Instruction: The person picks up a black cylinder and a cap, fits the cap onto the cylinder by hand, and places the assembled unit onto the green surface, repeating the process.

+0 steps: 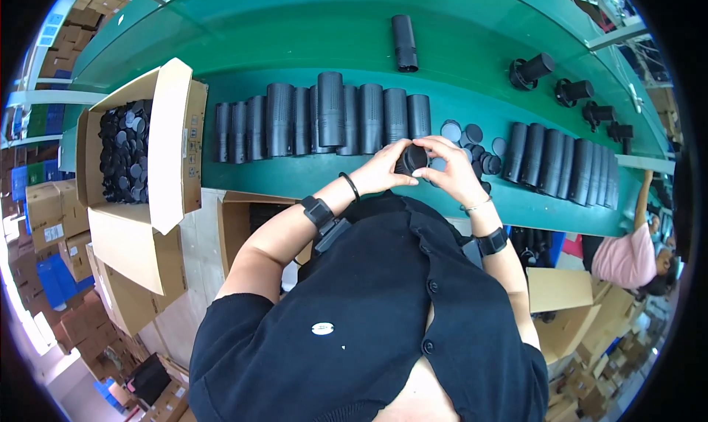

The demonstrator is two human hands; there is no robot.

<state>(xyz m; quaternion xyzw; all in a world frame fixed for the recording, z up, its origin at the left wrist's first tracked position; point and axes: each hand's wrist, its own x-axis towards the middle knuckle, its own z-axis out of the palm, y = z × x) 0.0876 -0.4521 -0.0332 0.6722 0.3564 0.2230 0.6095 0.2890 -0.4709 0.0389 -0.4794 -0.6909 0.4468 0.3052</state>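
Both hands meet at the near edge of the green bench around a black cylindrical piece [412, 159], its round end turned up. My left hand [382, 171] grips it from the left, fingers curled over the far side. From the right, my right hand [452, 173] closes on the same piece, thumb and fingertips against its rim. How long the piece is cannot be seen. Just beyond stands a row of black ribbed tubes [331, 112]. Loose black and grey round caps [472, 134] lie beside my right hand, some partly hidden by it.
An open carton [193, 145] full of round caps sits at the left. More black tubes [558, 157] line the right side. One tube [404, 42] and several flanged black parts [531, 71] are farther back. Another person [625, 258] is at the far right.
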